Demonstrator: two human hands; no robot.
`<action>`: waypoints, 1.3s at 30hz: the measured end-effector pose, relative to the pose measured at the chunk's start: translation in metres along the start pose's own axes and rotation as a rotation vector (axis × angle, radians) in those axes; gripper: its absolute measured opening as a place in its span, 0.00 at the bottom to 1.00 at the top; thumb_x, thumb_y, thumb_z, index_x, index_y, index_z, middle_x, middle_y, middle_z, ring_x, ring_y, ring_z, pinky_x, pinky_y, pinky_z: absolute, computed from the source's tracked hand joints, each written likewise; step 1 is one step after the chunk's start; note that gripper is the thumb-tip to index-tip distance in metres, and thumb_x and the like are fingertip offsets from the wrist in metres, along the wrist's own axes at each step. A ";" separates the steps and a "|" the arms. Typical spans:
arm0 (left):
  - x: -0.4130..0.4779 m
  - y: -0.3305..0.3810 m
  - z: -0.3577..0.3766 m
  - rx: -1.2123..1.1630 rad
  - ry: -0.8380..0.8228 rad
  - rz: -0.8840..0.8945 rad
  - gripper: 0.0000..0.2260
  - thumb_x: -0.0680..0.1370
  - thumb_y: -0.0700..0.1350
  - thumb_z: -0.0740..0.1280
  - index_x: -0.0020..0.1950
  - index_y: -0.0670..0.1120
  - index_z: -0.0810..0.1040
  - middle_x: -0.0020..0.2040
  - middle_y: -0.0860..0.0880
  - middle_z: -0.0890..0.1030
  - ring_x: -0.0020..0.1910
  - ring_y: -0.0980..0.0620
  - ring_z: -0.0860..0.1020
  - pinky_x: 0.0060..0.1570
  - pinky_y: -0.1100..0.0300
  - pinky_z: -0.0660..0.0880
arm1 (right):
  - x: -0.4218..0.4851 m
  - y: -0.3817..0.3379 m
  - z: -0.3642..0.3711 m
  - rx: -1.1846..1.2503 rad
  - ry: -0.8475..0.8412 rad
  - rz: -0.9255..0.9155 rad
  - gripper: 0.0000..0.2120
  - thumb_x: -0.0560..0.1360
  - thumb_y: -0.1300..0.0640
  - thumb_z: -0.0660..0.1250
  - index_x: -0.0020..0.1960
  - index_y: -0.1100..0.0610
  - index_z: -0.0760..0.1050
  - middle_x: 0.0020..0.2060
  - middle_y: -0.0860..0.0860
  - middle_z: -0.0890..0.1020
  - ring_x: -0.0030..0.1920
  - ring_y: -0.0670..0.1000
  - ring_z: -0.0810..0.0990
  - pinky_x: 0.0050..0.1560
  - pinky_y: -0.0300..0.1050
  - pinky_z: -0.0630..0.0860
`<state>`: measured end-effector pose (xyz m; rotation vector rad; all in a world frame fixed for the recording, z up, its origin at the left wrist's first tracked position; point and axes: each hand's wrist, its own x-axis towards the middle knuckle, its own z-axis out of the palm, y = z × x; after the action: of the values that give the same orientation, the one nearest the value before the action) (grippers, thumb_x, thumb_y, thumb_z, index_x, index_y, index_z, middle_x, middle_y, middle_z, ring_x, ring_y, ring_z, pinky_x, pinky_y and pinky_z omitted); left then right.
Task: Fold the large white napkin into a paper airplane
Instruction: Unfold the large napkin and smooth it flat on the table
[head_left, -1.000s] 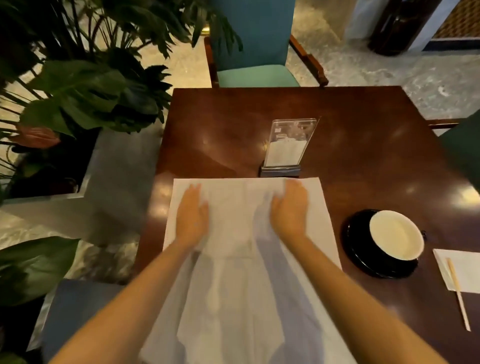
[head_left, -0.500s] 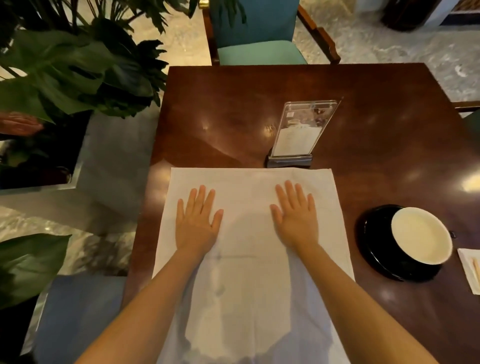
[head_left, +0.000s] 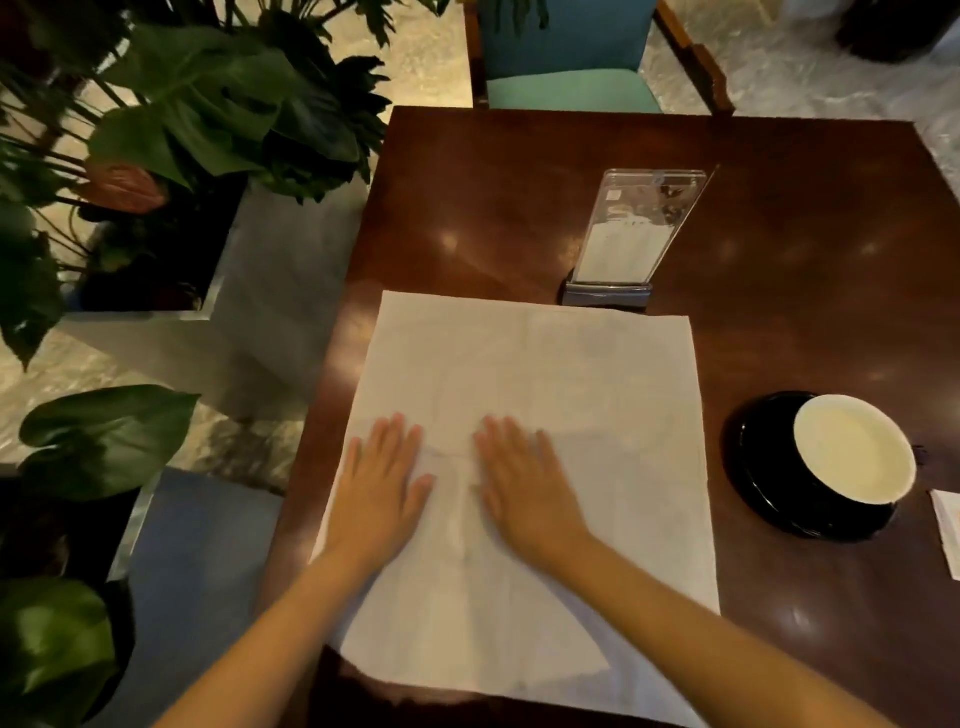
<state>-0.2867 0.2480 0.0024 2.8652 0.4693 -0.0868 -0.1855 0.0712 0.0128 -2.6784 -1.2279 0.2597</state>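
Note:
The large white napkin (head_left: 524, 364) lies spread flat on the dark wooden table (head_left: 519, 197), its near edge at the table's front. My left hand (head_left: 382, 486) rests palm down on the napkin's middle left, fingers apart. Beside it, my right hand (head_left: 522, 488) lies flat on the napkin too, fingers pointing away from me. Between the two hands the cloth shows a slight wrinkle. Neither hand grips anything.
A clear acrylic menu stand (head_left: 623, 244) stands just beyond the napkin's far edge. A white cup on a black saucer (head_left: 779, 499) sits to the right, with a small paper (head_left: 948, 530) at the right edge. Potted plants (head_left: 171, 130) crowd the left; a teal chair (head_left: 566, 57) faces me.
Both hands slid back toward me across the napkin, from its far part to its middle, and came closer together. The napkin now lies flatter and fully on the table.

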 end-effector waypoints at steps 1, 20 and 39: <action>-0.010 0.012 0.006 -0.016 -0.006 0.002 0.28 0.79 0.60 0.42 0.75 0.47 0.57 0.76 0.46 0.57 0.75 0.50 0.50 0.72 0.54 0.39 | -0.010 -0.015 0.007 0.017 -0.051 -0.015 0.30 0.81 0.48 0.37 0.68 0.59 0.69 0.67 0.56 0.74 0.67 0.58 0.72 0.66 0.57 0.57; -0.118 -0.006 0.001 -0.166 0.127 -0.457 0.27 0.79 0.53 0.57 0.74 0.42 0.58 0.73 0.41 0.65 0.73 0.43 0.61 0.71 0.47 0.59 | -0.112 0.081 -0.001 -0.052 0.037 0.331 0.31 0.77 0.45 0.40 0.75 0.59 0.54 0.75 0.57 0.57 0.76 0.56 0.53 0.74 0.55 0.50; -0.147 -0.012 -0.029 -0.499 -0.022 -0.745 0.11 0.75 0.52 0.67 0.40 0.44 0.75 0.40 0.45 0.79 0.38 0.48 0.77 0.41 0.50 0.75 | -0.165 0.040 0.022 -0.062 -0.109 -0.099 0.27 0.81 0.42 0.42 0.74 0.55 0.58 0.73 0.52 0.62 0.73 0.54 0.61 0.71 0.52 0.51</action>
<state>-0.4295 0.2207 0.0423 2.0784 1.3138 -0.1076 -0.2676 -0.0776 -0.0047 -2.6770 -1.4183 0.3636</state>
